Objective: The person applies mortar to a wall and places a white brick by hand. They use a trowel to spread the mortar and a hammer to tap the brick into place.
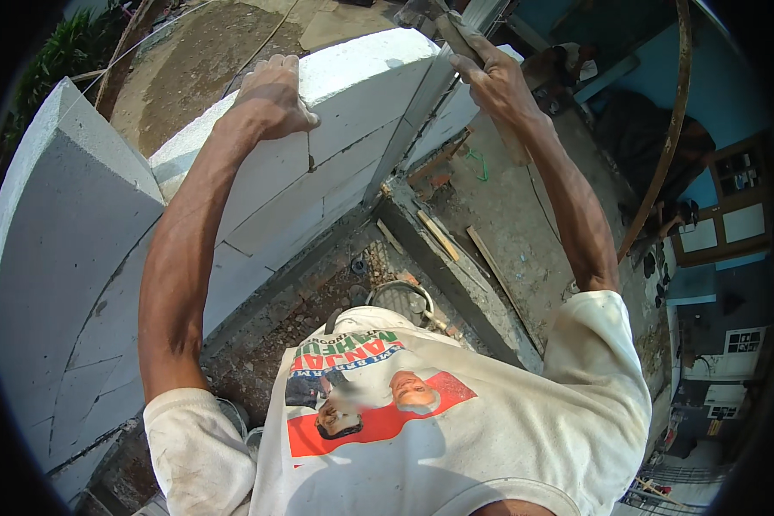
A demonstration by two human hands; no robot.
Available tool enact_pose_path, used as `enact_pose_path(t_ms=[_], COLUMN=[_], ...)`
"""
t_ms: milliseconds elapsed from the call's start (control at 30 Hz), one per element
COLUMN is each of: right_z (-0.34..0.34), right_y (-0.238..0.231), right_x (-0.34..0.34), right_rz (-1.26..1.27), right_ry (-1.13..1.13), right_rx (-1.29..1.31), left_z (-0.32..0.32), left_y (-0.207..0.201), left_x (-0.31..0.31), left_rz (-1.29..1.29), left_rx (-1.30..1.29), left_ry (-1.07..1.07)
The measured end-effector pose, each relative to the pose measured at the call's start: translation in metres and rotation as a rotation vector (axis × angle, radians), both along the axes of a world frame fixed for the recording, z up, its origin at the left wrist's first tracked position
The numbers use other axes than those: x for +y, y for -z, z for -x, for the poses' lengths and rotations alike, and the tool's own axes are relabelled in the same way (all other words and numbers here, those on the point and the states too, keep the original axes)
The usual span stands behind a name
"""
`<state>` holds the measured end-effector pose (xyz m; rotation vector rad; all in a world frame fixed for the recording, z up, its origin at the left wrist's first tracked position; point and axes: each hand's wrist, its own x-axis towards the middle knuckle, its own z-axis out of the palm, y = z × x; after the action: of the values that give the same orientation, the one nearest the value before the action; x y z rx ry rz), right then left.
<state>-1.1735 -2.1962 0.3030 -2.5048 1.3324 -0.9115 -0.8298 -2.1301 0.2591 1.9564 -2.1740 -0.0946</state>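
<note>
**Hands on the top course of a white block wall**

Gripping the top of the white block wall point(258, 198), the left hand point(271, 95) lies palm down over the upper edge of the top block point(361, 77), fingers curled over the far side and the thumb pressed against the near face; it is closed loosely around the block's rim and has nothing else in it; the right hand point(494, 82) is raised at the wall's right end, its fingers wrapped around a grey tool handle point(456, 39) that slants up past the corner of the top block; the tool's working end is cut off by the upper edge of the view, so its kind cannot be told; the handle lies against the end face of the top block, just beside the vertical joint there; the wall curves down to the left of the hands, several courses of pale blocks with thin mortar lines; at the wall's foot, on the person's side, sits rubble-strewn ground and a round metal pail point(402, 301); to the right of the wall's end runs a dark concrete beam point(456, 275) with wooden offcuts point(439, 234) lying on it; beyond the wall's top is bare earth point(198, 60); a rusty curved bar point(666, 155) rises well to the right of the wall; the person wears a white printed shirt point(456, 430).
</note>
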Motion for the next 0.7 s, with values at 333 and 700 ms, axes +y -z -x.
enact_pose_path(t_ms=[333,700], right_z=[0.018,0.023], right_y=[-0.007,-0.008], right_x=[-0.019,-0.017], right_rz=[-0.215,-0.195], right_ry=[0.096,0.07], right_rx=[0.209,0.142], left_z=[-0.002,0.001], left_y=[-0.005,-0.007], left_x=[0.0,0.0], left_rz=[-0.061,-0.094], left_rx=[-0.011,-0.025], left_ry=[-0.013,-0.033])
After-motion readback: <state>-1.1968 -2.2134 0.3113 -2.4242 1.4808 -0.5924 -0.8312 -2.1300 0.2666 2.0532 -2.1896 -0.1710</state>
